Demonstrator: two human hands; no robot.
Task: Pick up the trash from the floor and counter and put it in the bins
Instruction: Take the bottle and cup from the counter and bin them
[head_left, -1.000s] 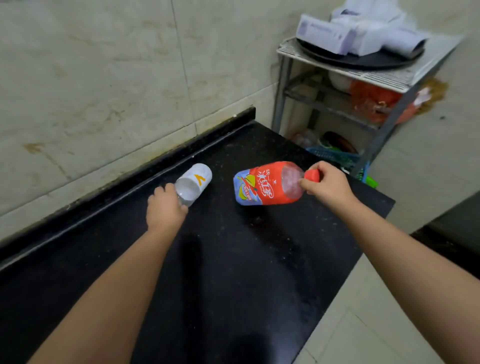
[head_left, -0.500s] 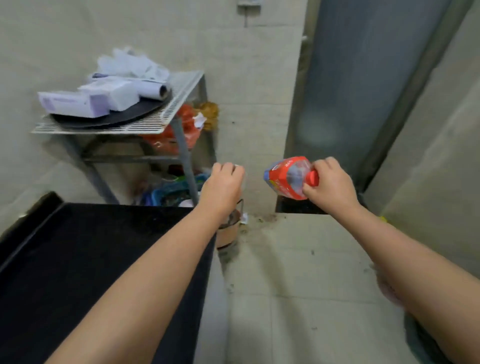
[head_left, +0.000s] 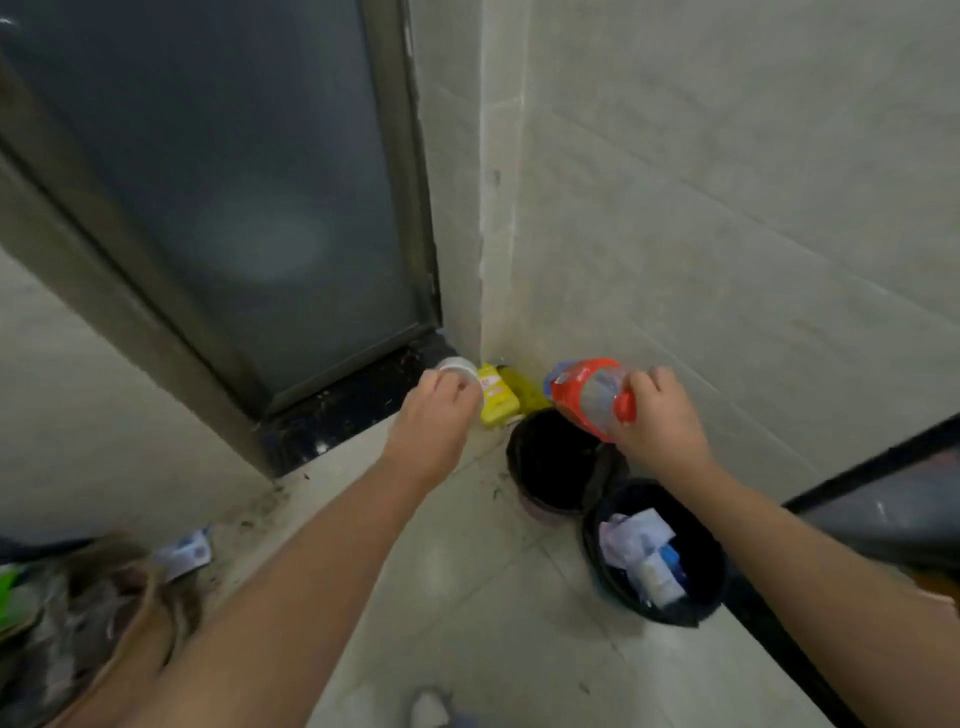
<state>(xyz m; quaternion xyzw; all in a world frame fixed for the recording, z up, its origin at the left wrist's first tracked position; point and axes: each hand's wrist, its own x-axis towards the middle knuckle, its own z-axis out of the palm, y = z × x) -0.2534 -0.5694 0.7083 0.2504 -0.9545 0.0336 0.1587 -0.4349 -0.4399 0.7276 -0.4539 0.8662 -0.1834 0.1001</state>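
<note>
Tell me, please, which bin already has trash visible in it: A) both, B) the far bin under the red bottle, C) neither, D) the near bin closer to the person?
D: the near bin shows white and blue scraps, while the far bin under the red bottle looks dark and empty.

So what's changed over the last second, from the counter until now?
Both items left the black counter: the left hand lifted the white cup, the right hand lifted the red bottle by its cap end. The person turned right to the corner, and the bottle now hangs over the far bin, the near bin beside it. Both grips are unchanged.
</note>
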